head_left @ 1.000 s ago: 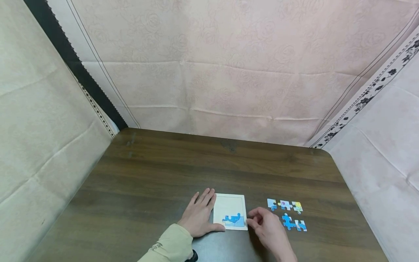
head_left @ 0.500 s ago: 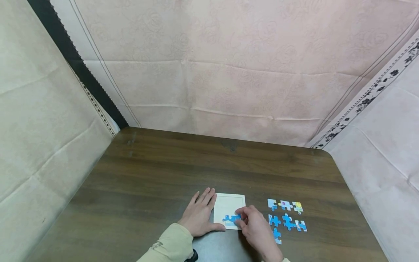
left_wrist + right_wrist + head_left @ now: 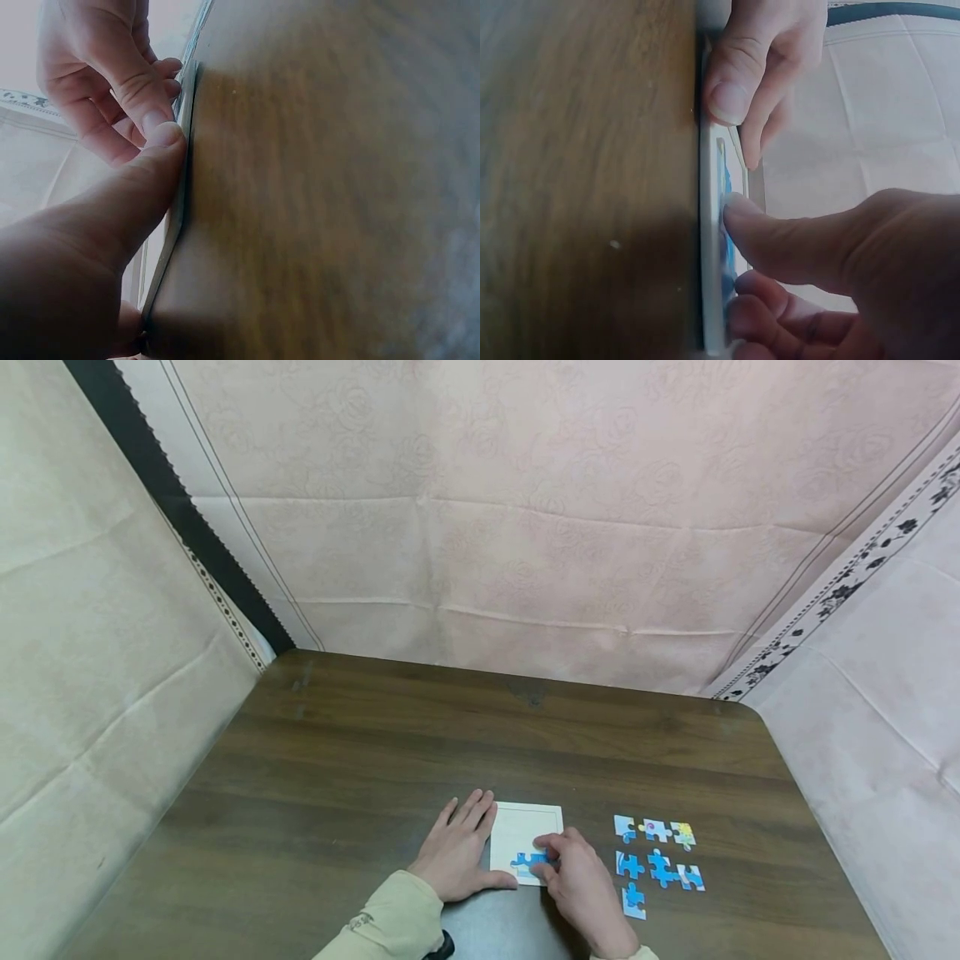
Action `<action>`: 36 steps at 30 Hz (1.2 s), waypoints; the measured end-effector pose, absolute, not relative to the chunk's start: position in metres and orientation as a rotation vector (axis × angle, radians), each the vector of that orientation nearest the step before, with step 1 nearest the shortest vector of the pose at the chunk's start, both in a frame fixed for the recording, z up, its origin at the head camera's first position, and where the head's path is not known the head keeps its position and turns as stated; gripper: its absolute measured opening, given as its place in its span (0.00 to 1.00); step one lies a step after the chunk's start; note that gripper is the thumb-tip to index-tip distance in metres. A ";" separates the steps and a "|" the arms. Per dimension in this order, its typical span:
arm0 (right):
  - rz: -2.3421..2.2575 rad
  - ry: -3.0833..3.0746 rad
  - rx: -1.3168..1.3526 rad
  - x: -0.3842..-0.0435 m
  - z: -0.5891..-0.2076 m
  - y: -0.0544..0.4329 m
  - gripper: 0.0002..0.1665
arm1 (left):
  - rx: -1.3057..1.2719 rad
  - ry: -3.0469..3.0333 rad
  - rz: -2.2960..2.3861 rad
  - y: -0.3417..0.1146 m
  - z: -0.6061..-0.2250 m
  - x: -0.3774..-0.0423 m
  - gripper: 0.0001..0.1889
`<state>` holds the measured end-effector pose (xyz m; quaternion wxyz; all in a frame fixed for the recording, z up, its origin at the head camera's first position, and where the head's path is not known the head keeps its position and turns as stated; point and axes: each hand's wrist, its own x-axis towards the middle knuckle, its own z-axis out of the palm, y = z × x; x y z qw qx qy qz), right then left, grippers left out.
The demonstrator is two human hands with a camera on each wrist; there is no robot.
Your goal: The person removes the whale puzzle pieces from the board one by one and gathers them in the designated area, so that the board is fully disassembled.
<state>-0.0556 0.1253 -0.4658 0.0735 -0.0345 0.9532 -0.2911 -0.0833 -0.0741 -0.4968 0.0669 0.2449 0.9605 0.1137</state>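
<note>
A white square puzzle board [image 3: 521, 823] lies on the brown table, with blue jigsaw pieces [image 3: 522, 860] fitted along its lower edge. My left hand [image 3: 454, 853] rests on the board's left side, fingers spread, thumb along the bottom left corner. My right hand [image 3: 583, 890] is over the lower right of the board, its thumb and curled index finger at a blue puzzle piece, mostly hidden under them. From the right wrist view, the right thumb [image 3: 772, 238] touches the blue pieces. The left thumb [image 3: 142, 184] presses the board's edge in the left wrist view.
Loose jigsaw pieces lie right of the board: a row with a yellow piece [image 3: 682, 834] at its end, a blue piece [image 3: 660, 868], another blue piece [image 3: 629, 865], and one nearer me [image 3: 633, 902]. Pale cloth [image 3: 525, 568] hangs behind the table.
My right hand has moved left from the board's right edge onto the fitted pieces, uncovering two loose pieces on the table. My left hand has stayed in place.
</note>
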 end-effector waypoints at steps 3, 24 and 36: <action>-0.859 2.859 -0.107 -0.056 -0.466 0.124 0.13 | 0.746 2.896 0.347 -0.074 -0.497 -0.083 0.59; -0.788 2.874 -0.182 -0.057 -0.464 0.119 0.08 | 0.754 2.909 0.341 -0.074 -0.497 -0.083 0.58; -0.666 2.835 -0.250 -0.062 -0.462 0.118 0.09 | 0.747 2.907 0.330 -0.074 -0.496 -0.083 0.58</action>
